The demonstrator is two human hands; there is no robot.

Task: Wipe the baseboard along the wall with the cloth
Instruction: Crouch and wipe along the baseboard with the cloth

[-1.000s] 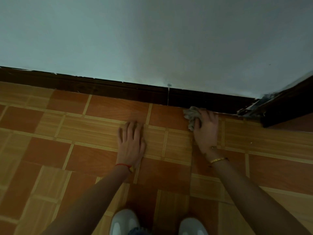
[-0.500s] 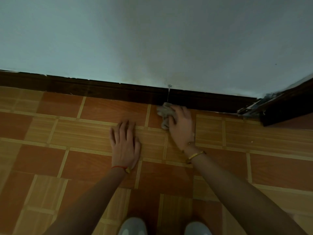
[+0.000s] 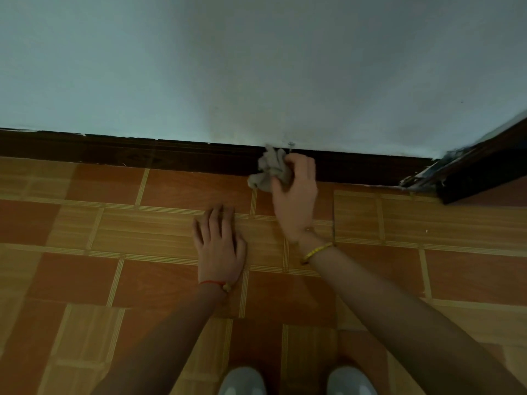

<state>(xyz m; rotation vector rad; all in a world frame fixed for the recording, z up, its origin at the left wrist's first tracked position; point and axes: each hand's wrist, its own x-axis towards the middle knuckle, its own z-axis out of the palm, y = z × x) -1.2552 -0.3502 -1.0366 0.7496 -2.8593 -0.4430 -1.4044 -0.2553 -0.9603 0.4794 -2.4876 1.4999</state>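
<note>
Crumpled grey cloth (image 3: 271, 169) against dark baseboard (image 3: 142, 152).

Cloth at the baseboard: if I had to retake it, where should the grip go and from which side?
Probably take the cloth by its bunched middle, coming from the floor side, as the right hand does now. It is crumpled into a wad against the dark baseboard, with loose folds sticking out left, so the wall side is blocked.

Left hand (image 3: 219, 246) flat, palm down, fingers (image 3: 214, 220) extended; right hand (image 3: 295, 195) raised on an outstretched arm, its fingers curled in a grip
</note>
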